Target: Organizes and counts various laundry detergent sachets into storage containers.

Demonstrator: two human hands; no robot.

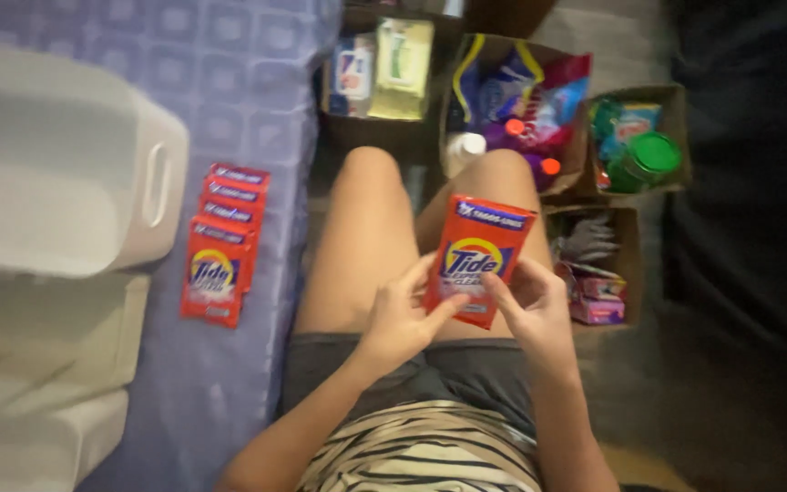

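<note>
While the person sits with knees out over the floor, both hands are clamped on one red sachet [477, 260], held upright above the lap with its printed face to the camera. The left hand [400, 321] pinches its lower left edge between thumb and fingers; the right hand [532, 305] grips the lower right corner, thumb laid across the front. Held by the bottom corners like this, the packet stays flat and its face is open to view, which looks like the reason for the grip. Left of the sachet, a row of matching sachets [220, 244] lies on the bed [229, 91], overlapped like shingles so each top strip shows; that layout suits counting or sorting, as I judge it. Further left of the sachet, past that row, a white bin [66, 164] with a slot handle rests on the same bed, its handle end just beside the row. Beyond the sachet, on the floor, stand open cardboard boxes: one [466, 55] holds colourful pouches and bottles with orange caps, and right of it another [671, 100] holds a green-lidded jar [653, 159]. Directly right of the sachet, a lower box [630, 228] carries small pink packs. Up and left of the sachet, a pale green wipes pack [403, 68] lies flat beside a white packet.
</note>
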